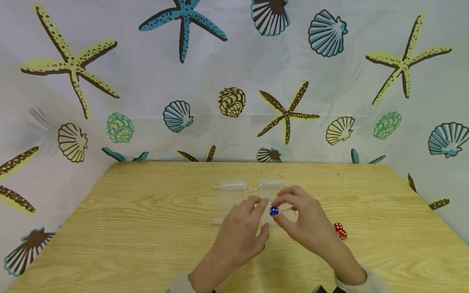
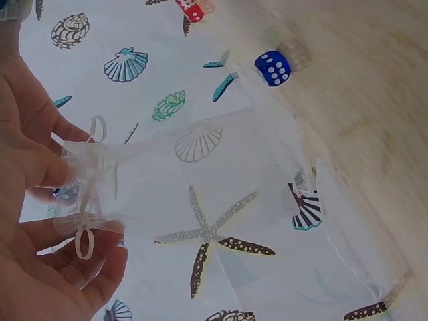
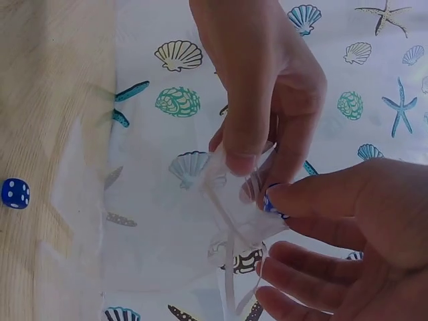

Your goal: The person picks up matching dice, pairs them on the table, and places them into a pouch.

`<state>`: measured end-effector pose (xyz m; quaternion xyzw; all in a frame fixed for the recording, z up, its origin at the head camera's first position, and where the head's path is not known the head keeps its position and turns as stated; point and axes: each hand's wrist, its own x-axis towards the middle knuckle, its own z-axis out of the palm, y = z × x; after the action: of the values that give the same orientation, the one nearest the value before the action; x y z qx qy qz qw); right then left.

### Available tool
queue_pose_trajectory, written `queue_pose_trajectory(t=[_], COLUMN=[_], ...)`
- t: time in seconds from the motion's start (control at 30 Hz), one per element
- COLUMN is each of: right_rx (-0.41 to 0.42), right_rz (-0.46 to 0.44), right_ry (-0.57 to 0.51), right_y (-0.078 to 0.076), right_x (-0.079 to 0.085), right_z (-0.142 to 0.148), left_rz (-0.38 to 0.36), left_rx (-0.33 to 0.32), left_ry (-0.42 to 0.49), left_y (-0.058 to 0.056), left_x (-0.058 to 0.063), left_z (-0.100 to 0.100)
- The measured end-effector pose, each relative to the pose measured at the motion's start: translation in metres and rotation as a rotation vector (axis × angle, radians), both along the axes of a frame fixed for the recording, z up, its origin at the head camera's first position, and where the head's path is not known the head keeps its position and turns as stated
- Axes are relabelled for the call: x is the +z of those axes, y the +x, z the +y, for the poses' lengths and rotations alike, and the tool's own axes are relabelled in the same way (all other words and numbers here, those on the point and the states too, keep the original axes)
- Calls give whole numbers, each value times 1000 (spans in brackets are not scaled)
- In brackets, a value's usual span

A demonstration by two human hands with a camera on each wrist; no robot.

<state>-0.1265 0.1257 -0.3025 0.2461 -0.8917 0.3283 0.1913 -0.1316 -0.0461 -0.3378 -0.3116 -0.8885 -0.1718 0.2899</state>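
Observation:
In the left wrist view, a sheer white drawstring bag [image 2: 160, 177] with ribbon loops stretches out from the hands. My left hand [image 1: 242, 228] grips the bag near its gathered mouth. My right hand [image 1: 305, 213] pinches a blue die [image 1: 274, 211] between thumb and fingertips. That die [image 3: 271, 200] is at the bag's mouth in the right wrist view, partly covered by the thumb; whether it is inside the fabric I cannot tell. Another blue die [image 2: 273, 68] lies on the table, mostly hidden behind my left hand in the head view.
Two red dice [image 1: 340, 231] lie together on the wooden table [image 1: 146, 219], right of my right forearm. Another sheer bag [image 1: 229, 205] lies flat beyond my left hand, beside more sheer fabric [image 1: 271, 185]. A shell-and-starfish cloth [image 1: 146, 81] hangs behind the table and at both sides.

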Motion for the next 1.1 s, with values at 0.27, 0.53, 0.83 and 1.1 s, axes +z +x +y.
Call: queue_pose_trajectory(t=[0.27, 0.53, 0.83, 1.1], right_rx=[-53, -48, -31, -25], right_rz=[83, 97, 77, 85], right_ry=[142, 152, 137, 130], right_y=[1, 1, 0, -2], right_x=[-3, -2, -3, -4], right_z=[-2, -2, -2, -3], left_rz=[0, 20, 36, 32], left_rx=[-12, -1, 6, 7], left_ry=[26, 21, 32, 28], left_y=[1, 0, 0, -2], left_x=[1, 2, 1, 0], left_z=[2, 1, -1, -2])
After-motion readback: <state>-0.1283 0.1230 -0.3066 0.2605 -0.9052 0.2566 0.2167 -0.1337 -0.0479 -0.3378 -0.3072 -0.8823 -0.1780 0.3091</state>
